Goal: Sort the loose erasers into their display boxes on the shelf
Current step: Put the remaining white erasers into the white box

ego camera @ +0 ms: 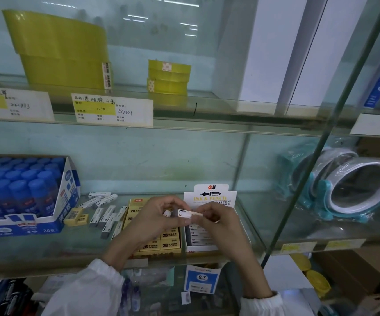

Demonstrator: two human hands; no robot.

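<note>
While left hand [153, 221] and right hand [217, 224] pinch it, eraser [189, 214] lies crosswise.

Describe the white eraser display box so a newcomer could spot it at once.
On the middle glass shelf, right of the big blue glue-stick box and the scattered loose erasers, two eraser boxes sit side by side. The white display box is the right-hand one; unlike its yellow neighbour of 2B erasers, it has an upright header card reading INK & PENCIL.
</note>
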